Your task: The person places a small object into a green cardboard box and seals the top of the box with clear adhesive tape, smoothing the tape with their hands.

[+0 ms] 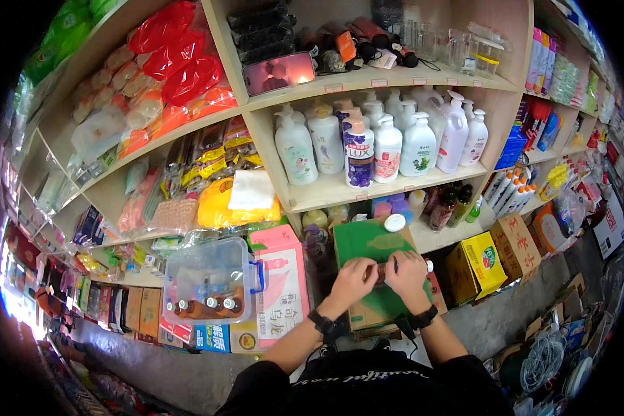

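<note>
Both hands meet over a green cardboard box. Between them lies a small brown bottle on its side, with its white cap sticking out past my right hand. My left hand has its fingers closed round the bottle's left end. My right hand grips the other end; a small dark spot shows by its fingers, too small to name. A round white object sits at the box's far edge. To the left, a clear plastic bin with blue handle clips holds several brown bottles.
A pink and white carton stands between bin and green box. Ahead, a shelf carries several pump bottles; a phone leans above. Yellow boxes stand right. Coiled cable lies at lower right.
</note>
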The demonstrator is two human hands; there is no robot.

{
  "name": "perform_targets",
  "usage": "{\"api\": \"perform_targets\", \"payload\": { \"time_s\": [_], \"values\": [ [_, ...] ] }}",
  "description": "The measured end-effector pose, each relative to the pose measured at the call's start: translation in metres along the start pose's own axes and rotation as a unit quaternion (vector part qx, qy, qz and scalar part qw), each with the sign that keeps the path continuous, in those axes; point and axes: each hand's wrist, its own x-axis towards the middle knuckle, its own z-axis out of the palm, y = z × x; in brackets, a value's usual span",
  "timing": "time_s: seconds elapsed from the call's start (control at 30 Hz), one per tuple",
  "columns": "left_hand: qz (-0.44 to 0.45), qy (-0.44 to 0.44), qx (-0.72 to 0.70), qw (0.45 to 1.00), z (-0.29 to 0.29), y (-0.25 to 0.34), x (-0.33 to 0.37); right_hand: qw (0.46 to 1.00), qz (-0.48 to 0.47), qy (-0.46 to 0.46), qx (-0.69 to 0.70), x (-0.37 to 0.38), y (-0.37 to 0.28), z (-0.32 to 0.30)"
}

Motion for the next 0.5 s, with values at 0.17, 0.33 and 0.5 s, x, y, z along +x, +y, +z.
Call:
{"api": "perform_targets", "payload": {
  "time_s": [0.17, 0.33, 0.5],
  "values": [
    [0.000, -0.045, 0.032, 0.998, -0.023, -0.024, 0.024, 0.999, -0.035, -0.039, 0.012, 0.027, -0.013, 0.031],
    [-0.010, -0.097, 0.051, 0.994, -0.049, -0.033, 0.029, 0.991, -0.051, -0.107, 0.065, 0.044, -0.021, 0.047],
    [0.063, -0.141, 0.081, 0.985, -0.066, -0.035, 0.030, 0.972, -0.042, -0.154, 0.171, 0.054, -0.025, 0.038]
  ]
}}
